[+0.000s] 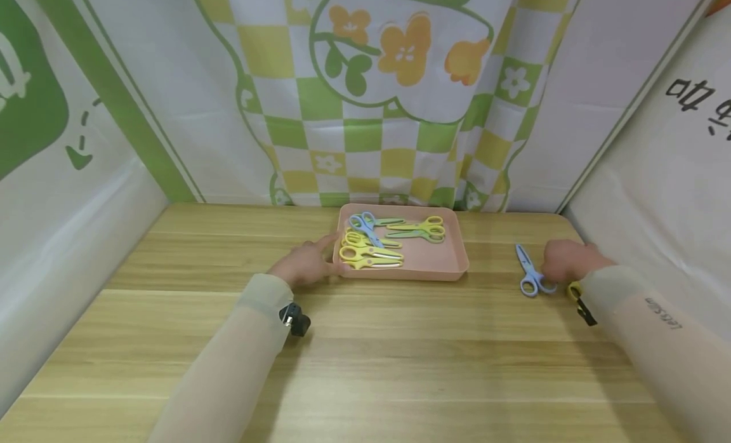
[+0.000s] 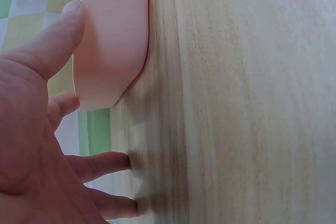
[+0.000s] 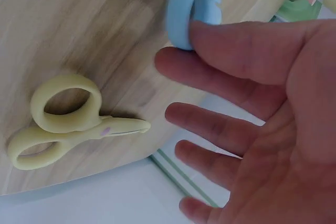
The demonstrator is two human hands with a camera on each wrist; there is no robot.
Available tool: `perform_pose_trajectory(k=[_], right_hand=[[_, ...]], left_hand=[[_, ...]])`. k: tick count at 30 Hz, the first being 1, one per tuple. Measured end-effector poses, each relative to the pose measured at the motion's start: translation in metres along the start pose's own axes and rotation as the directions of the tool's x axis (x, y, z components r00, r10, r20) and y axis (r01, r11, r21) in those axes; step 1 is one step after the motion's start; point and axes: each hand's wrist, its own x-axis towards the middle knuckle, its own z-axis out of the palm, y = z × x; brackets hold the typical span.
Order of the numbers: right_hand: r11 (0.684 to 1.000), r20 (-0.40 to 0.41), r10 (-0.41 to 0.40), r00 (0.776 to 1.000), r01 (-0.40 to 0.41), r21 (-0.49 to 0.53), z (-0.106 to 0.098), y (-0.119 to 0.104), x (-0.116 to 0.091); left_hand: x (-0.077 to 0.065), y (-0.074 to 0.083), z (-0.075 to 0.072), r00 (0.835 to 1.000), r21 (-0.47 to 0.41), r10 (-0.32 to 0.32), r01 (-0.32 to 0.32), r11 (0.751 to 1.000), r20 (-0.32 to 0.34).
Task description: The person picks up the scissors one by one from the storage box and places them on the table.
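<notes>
At the right, a pair of light blue scissors (image 1: 530, 277) has one handle ring pinched between the thumb and index finger of my right hand (image 1: 571, 260); the other fingers stay loosely extended. Beside that hand lies a pair of yellow scissors (image 3: 79, 129) on the table, partly covered by the wrist in the head view. My left hand (image 1: 304, 263) is at the left end of a shallow pink tray (image 1: 436, 259). Its thumb and index finger touch the tray's edge, with the fingers spread. Several yellow scissors (image 1: 371, 252), green scissors (image 1: 415, 235) and blue scissors (image 1: 364, 225) lie in the tray.
The wooden table (image 1: 388, 360) meets a checkered, flowered curtain (image 1: 371, 138) behind the tray. White printed walls stand at the left and right. Part of the tray's right side holds no scissors.
</notes>
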Motion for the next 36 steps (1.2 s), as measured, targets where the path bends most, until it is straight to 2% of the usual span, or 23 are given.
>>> perform_pose_trajectory(k=[3,6,12,17,24,36], right_hand=[[1.000,-0.001,-0.024,1.000,0.024,-0.011,-0.003,-0.003,-0.001],[0.996,-0.020,-0.086,0.996,0.085,-0.021,-0.003,-0.007,0.002],[0.968,-0.057,-0.251,0.966,0.250,-0.022,0.003,-0.008,0.010],[0.966,-0.051,-0.256,0.965,0.257,0.015,0.007,-0.004,0.009],[0.962,-0.075,-0.274,0.959,0.274,-0.005,0.007,0.000,0.005],[0.969,-0.058,-0.247,0.967,0.247,0.001,0.012,0.009,0.002]], left_hand=[[0.003,-0.003,0.002,1.000,-0.008,-0.010,0.010,1.000,0.001],[0.003,-0.004,0.003,1.000,-0.011,-0.012,0.012,1.000,-0.002],[0.001,-0.004,0.002,1.000,0.013,0.007,-0.007,1.000,-0.009],[0.002,-0.003,0.000,1.000,0.000,-0.003,0.003,1.000,-0.002],[0.002,-0.001,-0.001,1.000,-0.013,-0.018,0.018,1.000,-0.002],[0.001,0.000,0.000,1.000,-0.004,-0.028,0.028,1.000,0.013]])
